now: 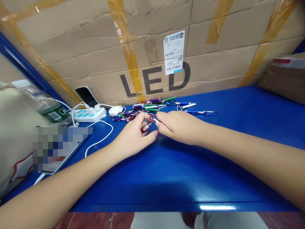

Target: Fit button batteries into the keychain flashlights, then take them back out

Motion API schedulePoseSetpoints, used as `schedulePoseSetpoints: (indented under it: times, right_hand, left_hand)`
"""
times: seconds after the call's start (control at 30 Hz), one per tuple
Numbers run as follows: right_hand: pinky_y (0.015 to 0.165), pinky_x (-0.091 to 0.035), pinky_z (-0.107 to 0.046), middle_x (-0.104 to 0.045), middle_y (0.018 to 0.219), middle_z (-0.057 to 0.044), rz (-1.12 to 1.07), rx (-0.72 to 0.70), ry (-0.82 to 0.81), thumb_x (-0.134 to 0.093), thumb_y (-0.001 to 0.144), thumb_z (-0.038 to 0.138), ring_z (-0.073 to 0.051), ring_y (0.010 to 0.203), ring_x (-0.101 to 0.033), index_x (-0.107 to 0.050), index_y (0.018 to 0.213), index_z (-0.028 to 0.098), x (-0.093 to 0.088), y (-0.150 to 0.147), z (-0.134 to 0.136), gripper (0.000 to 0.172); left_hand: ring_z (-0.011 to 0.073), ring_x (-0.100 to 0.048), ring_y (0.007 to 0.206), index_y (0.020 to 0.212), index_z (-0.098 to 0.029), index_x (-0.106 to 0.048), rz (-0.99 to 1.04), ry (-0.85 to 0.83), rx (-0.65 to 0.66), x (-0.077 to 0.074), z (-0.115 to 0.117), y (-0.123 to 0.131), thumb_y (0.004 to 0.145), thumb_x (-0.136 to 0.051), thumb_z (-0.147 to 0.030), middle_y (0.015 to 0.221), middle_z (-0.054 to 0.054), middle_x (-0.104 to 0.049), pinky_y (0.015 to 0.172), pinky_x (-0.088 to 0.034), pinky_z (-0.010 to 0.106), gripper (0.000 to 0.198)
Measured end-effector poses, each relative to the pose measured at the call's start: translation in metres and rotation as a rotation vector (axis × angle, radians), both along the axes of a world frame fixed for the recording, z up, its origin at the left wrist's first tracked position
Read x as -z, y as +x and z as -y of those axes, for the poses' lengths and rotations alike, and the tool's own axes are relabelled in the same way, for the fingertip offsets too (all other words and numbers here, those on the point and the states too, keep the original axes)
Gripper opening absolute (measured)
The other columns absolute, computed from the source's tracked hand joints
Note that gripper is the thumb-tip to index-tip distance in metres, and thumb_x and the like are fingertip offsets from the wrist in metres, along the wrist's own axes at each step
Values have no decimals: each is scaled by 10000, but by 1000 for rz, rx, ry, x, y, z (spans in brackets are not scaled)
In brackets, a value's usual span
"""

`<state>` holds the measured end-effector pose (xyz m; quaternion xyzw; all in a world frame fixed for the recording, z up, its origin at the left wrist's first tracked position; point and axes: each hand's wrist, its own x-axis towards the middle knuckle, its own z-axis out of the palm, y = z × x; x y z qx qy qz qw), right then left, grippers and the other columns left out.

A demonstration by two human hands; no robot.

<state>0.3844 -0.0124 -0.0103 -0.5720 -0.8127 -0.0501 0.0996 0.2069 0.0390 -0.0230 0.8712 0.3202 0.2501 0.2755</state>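
Head view shows both hands working together above a blue table (pixel 214 171), and the spot where their fingertips meet serves as the centre of the clock. The left hand (pixel 134 135) is half closed, its fingers curled about a short red pen (pixel 145 128), with the thumb reaching towards three o'clock. The right hand (pixel 179 127) is nearly closed, its thumb and forefinger pinching a small red clip (pixel 152 118) at the pen's upper end; whether clip and pen are joined cannot be told. A heap of coloured pens (pixel 152 106) spreads from ten to one o'clock, a blue pen (pixel 200 112) lies between two and three, and a white power strip (pixel 90 114) sits just past nine.

For a joint this small, the person would do well to keep the left hand as a steady vice, let only the right fingertips move, turn the clip's opening into sight, and press gently, since slick metal could slip.
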Motion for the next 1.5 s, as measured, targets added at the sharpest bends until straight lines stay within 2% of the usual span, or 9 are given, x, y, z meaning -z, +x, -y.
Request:
schedulePoseSetpoints:
  times: [0.27,0.53,0.7,0.9,0.97,1.07,1.13,1.33,1.5]
  right_hand:
    - [513,-219,-306,-709,776,-128,57,-39,48,-317,964,292,-261,672,-648,-583,1054,122,3,-7,2,328]
    - [492,-218,-310,-715,758,-146,131,-4,113,-348,941,270,-278,664,-666,-596,1049,111,0,-10,3,314]
    - [519,-273,-300,-723,804,-150,80,-11,67,-330,960,312,-275,716,-674,-596,1064,120,0,-6,2,344]
    - [554,-319,-292,-734,918,-132,25,13,-61,-323,966,350,-251,734,-657,-579,1140,152,6,4,-5,367]
    - [550,-314,-292,-729,915,-131,21,40,-73,-317,970,353,-247,726,-652,-585,1122,153,7,9,-9,368]
    - [548,-304,-295,-713,886,-129,15,71,-95,-287,982,354,-245,724,-644,-600,1075,154,8,19,-15,383]
    - [555,-306,-292,-703,877,-126,23,77,-130,-295,978,353,-238,730,-634,-613,1018,158,9,27,-18,376]
    - [570,-345,-272,-687,893,-109,-15,45,-224,-369,930,317,-198,725,-602,-630,872,171,7,38,-22,305]
    - [550,-345,-267,-681,850,-96,-40,77,-244,-417,879,256,-191,680,-583,-622,958,167,5,38,-21,238]
  left_hand:
    - [96,-446,540,1033,-215,-401,110,-106,9,12,-6,0,749,-576,-206,610,-91,-484,541,-341,219,334]
    - [20,-255,390,889,-237,-394,254,-658,-139,9,7,10,688,-641,-148,583,-138,-371,363,-184,145,330]
    - [13,-245,382,862,-242,-369,416,-714,-127,4,10,11,674,-709,-214,588,-142,-359,340,-182,123,390]
    - [38,-279,378,951,-242,-400,262,-617,-66,5,-12,3,742,-687,-300,574,-137,-385,359,-176,146,360]
    - [60,-360,426,953,-222,-446,162,-458,-32,5,-23,-3,789,-647,-329,600,-106,-443,396,-256,170,282]
    - [121,-546,641,983,-195,-550,-13,-56,13,5,-37,-10,835,-607,-339,793,-13,-609,581,-437,241,214]
    - [158,-593,744,1025,-194,-601,-143,133,40,4,-42,-13,850,-590,-330,892,19,-656,681,-471,283,222]
    - [191,-628,830,1081,-197,-642,-301,262,123,6,-46,-15,882,-524,-268,987,53,-697,778,-504,337,241]
    - [192,-620,836,1060,-191,-652,-290,345,130,8,-50,-18,884,-529,-280,986,67,-667,795,-516,354,232]
